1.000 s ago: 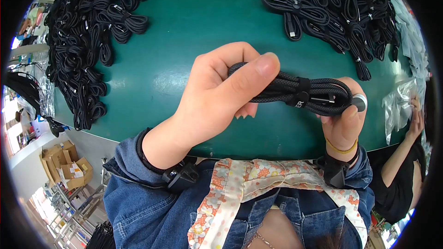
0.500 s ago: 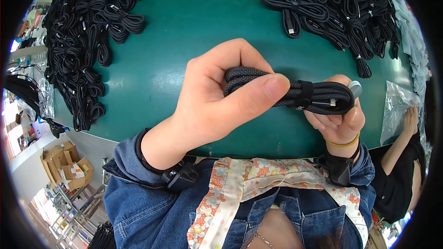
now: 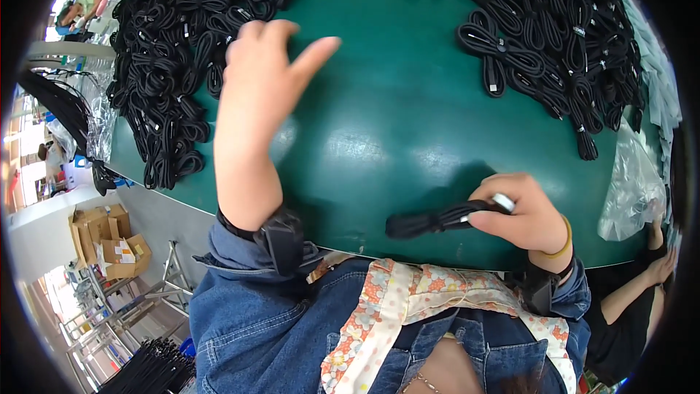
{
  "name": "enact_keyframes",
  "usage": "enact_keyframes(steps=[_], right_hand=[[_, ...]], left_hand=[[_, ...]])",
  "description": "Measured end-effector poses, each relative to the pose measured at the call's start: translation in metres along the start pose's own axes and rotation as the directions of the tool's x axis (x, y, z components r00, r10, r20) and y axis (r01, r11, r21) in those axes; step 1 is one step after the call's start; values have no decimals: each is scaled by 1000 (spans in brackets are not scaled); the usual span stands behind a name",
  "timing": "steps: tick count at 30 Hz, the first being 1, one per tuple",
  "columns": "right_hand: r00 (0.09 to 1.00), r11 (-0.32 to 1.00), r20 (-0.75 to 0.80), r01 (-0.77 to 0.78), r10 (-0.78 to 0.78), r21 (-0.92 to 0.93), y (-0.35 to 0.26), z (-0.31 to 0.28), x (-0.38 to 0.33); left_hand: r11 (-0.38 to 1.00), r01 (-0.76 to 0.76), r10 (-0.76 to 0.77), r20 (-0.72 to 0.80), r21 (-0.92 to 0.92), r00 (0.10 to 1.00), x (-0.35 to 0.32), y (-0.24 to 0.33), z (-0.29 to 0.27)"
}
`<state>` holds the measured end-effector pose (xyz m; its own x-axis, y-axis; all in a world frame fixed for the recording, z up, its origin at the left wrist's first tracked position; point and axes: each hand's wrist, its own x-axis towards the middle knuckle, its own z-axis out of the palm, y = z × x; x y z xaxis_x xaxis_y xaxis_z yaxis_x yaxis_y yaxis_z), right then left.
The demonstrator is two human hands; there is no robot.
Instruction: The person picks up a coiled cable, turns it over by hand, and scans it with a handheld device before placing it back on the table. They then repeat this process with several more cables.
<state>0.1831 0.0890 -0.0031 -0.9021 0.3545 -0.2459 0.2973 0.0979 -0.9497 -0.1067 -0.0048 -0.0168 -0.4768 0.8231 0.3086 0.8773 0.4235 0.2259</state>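
Note:
My right hand point(image 3: 521, 208) grips one end of a coiled black braided cable point(image 3: 426, 222), bound at its middle, just above the table near my body. A small whitish piece point(image 3: 503, 202) shows at the fingers of that hand; I cannot tell what it is. My left hand point(image 3: 262, 66) is stretched out, slightly blurred, with thumb and fingers apart and nothing in it. It is at the edge of a large heap of coiled black cables point(image 3: 171, 36) on the left.
Another heap of coiled cables point(image 3: 547, 29) covers the far right of the green table point(image 3: 364, 124). A clear plastic bag point(image 3: 631, 182) lies at the right edge, beside another person's arm point(image 3: 634, 292). Cardboard boxes point(image 3: 109, 244) stand at the lower left.
My left hand has let go of the cable and swung forward and left to the heap. The right hand now holds the cable alone, lower and closer to me. The view has shifted slightly.

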Motion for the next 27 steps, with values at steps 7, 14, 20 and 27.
enact_keyframes(steps=[7, 14, 20, 27], right_hand=[[860, 730, -507, 308, 61, 610, -4, -13, 6], [883, 735, -468, 335, -27, 589, 11, -10, 7], [897, 839, -441, 259, -26, 479, 14, -9, 4], [823, 886, -568, 258, 7, 386, 3, 3, 4]], left_hand=[[953, 217, -238, 78, 211, 968, 1, -18, 14], [989, -52, 20, 229, 136, 973, -9, 27, 7], [877, -201, 324, 228, -435, 918, -7, 46, -4], [392, -430, 591, -136, -813, 795, -22, 75, -5]])
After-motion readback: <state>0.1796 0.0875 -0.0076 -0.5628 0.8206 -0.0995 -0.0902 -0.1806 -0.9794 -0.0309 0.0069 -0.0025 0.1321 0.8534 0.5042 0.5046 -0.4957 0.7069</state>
